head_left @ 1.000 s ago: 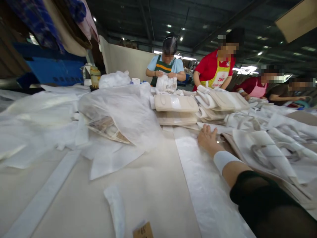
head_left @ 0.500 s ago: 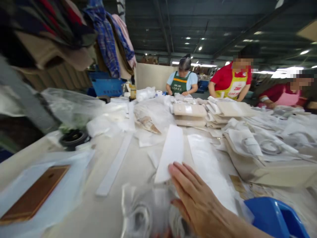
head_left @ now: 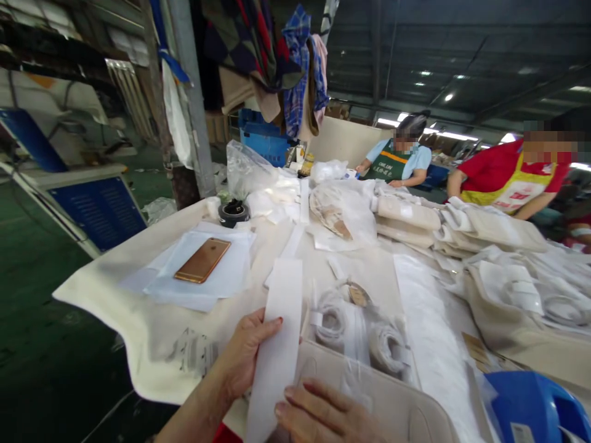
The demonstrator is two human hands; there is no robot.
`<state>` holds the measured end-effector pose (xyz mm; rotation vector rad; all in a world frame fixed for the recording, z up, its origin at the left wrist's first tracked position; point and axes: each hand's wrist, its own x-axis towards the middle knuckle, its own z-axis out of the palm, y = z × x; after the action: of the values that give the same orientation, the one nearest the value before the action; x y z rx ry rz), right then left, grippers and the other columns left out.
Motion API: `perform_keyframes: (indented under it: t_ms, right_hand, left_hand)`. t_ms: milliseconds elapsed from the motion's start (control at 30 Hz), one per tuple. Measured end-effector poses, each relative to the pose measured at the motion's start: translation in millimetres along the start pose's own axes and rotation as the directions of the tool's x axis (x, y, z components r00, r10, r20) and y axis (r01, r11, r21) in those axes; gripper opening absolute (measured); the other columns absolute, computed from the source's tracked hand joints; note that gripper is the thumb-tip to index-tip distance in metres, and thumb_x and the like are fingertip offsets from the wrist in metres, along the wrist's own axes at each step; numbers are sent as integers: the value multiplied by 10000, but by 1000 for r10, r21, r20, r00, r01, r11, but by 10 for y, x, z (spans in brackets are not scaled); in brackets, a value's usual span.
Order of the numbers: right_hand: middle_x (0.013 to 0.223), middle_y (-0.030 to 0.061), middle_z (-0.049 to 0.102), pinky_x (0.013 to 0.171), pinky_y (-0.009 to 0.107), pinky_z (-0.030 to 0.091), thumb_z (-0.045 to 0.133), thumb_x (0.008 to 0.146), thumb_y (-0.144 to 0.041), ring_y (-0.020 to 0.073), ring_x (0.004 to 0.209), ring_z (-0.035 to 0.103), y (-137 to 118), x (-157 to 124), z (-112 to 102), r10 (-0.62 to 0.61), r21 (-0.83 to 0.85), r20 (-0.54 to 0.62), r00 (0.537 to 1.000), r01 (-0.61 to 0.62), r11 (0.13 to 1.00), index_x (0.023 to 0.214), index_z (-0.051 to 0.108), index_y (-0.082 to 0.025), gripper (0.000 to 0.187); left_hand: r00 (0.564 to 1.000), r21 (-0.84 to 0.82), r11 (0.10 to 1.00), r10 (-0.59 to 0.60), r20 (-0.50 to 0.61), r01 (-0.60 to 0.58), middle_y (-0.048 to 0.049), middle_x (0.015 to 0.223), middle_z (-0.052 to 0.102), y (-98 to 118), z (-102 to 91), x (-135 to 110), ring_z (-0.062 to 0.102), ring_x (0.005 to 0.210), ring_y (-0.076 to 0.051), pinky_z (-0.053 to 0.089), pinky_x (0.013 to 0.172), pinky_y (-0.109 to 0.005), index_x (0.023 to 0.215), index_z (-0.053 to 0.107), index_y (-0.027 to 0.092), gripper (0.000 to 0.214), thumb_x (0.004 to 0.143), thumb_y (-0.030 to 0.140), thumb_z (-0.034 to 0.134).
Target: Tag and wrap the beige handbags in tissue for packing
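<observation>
My left hand (head_left: 247, 357) grips the left edge of a long white paper strip (head_left: 279, 332), thumb on top. My right hand (head_left: 323, 415) lies at the bottom of the view, fingers stretched flat over a beige bag (head_left: 388, 400) next to the strip's lower end. Just beyond the bag lie clear plastic packets with coiled white straps (head_left: 357, 326) and a small brown tag (head_left: 357, 295).
A gold phone (head_left: 202, 260) rests on white sheets at the table's left. A black tape roll (head_left: 233, 212) stands behind it. Stacked beige bags (head_left: 406, 215) and plastic wrap fill the far side, where two people in aprons work. A blue bin (head_left: 535, 409) is bottom right.
The view has swung left and back from the table's middle. My left hand has come into view and taken the white strip. My right hand has drawn back onto the beige bag.
</observation>
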<state>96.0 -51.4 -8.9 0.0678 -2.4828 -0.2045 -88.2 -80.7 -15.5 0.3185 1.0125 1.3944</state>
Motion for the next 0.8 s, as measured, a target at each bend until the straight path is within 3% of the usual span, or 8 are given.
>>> perform_keyframes:
  t_ms: [100, 167, 200, 333, 567, 800]
  right_hand:
    - [1021, 17, 673, 1045, 296, 400, 508, 900, -232, 136, 998, 584, 270, 295, 141, 207, 65, 237, 949, -229, 971, 944, 635, -171, 148]
    - [869, 37, 669, 1047, 386, 400, 568, 863, -265, 176, 917, 609, 464, 378, 298, 269, -17, 374, 888, -283, 959, 859, 635, -163, 122]
    - [781, 31, 655, 1053, 415, 389, 597, 845, -275, 186, 872, 615, 544, 382, 387, 277, -63, 390, 878, -274, 960, 803, 637, -162, 127]
    - [584, 6, 580, 1069, 454, 355, 628, 810, -294, 187, 691, 592, 683, 273, 650, 277, -134, 396, 876, -243, 961, 633, 626, -177, 212]
    - [580, -32, 507, 1101, 432, 287, 524, 875, -277, 139, 601, 528, 718, 168, 606, 364, 33, 379, 851, -405, 914, 621, 572, -203, 269]
    - [563, -17, 539, 1080, 439, 291, 520, 858, -324, 160, 635, 538, 784, 88, 741, 384, 84, 380, 841, -445, 891, 620, 606, -202, 281]
  left_hand:
    - [993, 6, 998, 67, -101, -67, -60, 649, 695, 48, -299, 32, 613, 527, -163, 483, 517, -252, 843, 626, 124, 392, 560, 321, 813]
    - [990, -2, 999, 52, -130, -53, -54, 645, 693, 38, -419, 48, 603, 505, -156, 471, 495, -240, 885, 632, 123, 415, 564, 318, 809]
    - [991, -11, 999, 36, -131, -38, -52, 638, 691, 24, -452, 53, 596, 492, -152, 462, 483, -234, 904, 635, 121, 426, 569, 321, 806]
    - [995, -44, 999, -5, -96, 1, -54, 642, 687, -47, -477, 92, 594, 501, -153, 458, 489, -233, 936, 644, 113, 422, 609, 342, 782]
    - [994, -50, 995, -89, -69, 86, -54, 739, 695, -122, -404, 269, 635, 623, -211, 490, 604, -297, 989, 641, 130, 452, 624, 361, 776]
    - [985, 31, 991, -127, -113, 132, -50, 779, 688, -198, -346, 398, 611, 699, -201, 477, 653, -279, 979, 656, 126, 435, 634, 365, 771]
